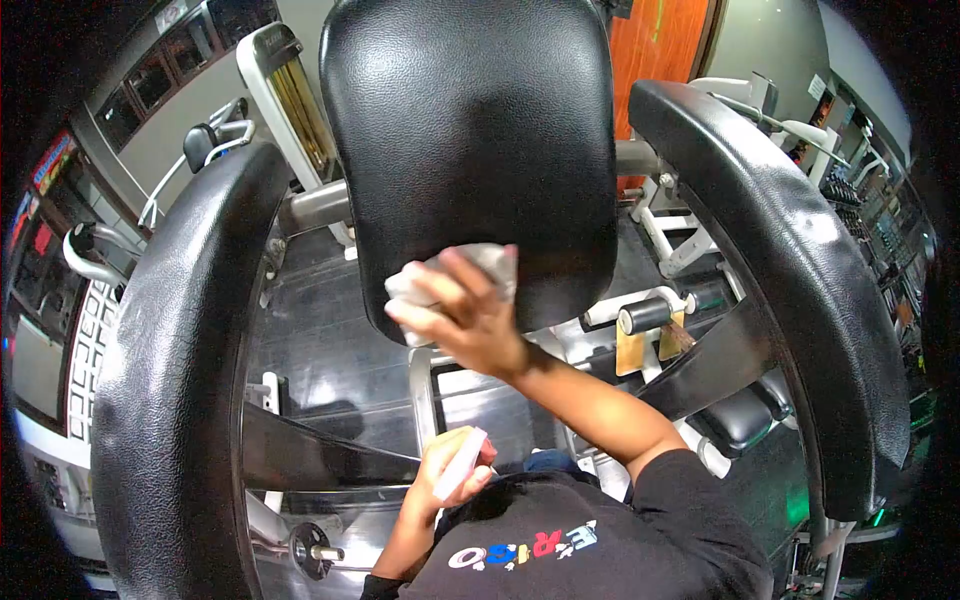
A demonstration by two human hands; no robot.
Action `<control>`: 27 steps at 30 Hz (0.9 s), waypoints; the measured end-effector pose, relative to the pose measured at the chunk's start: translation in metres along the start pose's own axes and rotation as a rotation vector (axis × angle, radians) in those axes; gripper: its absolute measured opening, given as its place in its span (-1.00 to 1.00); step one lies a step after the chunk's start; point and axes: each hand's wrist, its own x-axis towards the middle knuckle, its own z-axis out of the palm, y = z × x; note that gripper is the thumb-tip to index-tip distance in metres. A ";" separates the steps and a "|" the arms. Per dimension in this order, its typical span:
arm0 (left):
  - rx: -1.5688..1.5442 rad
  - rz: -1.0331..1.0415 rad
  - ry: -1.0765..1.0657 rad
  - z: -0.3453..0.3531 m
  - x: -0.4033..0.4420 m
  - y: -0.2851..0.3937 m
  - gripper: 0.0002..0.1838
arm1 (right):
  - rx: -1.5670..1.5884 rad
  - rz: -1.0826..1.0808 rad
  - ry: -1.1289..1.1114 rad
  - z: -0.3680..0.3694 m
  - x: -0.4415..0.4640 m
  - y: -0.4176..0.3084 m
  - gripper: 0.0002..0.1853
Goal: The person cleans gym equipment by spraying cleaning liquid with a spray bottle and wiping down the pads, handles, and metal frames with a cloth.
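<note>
My right hand (462, 312) presses a crumpled white cloth (493, 262) against the lower part of a black padded backrest (470, 130). Its fingers are spread over the cloth and a little blurred. Lower down, close to my body, my left hand (455, 470) is closed around a small white object (461, 466), which looks flat and long; what it is cannot be told. Curved black pads stand on both sides, the left pad (170, 370) and the right pad (780, 230), neither touched by my hands.
Metal bars (318, 207) join the pads to the backrest. Beyond are a white-framed weight machine (285, 95), a small roller pad (645, 317), a black seat (735, 420) and a weight plate (310, 550) low on the left. A reddish wooden door (657, 55) stands behind.
</note>
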 end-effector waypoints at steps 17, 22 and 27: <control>0.384 0.026 0.118 -0.017 -0.029 -0.010 -0.55 | 0.387 0.874 -0.166 -0.094 -0.188 0.100 -0.79; 0.263 -0.110 0.088 -0.017 -0.014 -0.012 -0.59 | 0.544 1.144 0.186 -0.110 -0.184 0.108 -0.55; 0.318 -0.059 0.068 -0.004 0.033 -0.003 -0.60 | 0.788 1.251 0.269 -0.104 -0.192 0.104 -0.49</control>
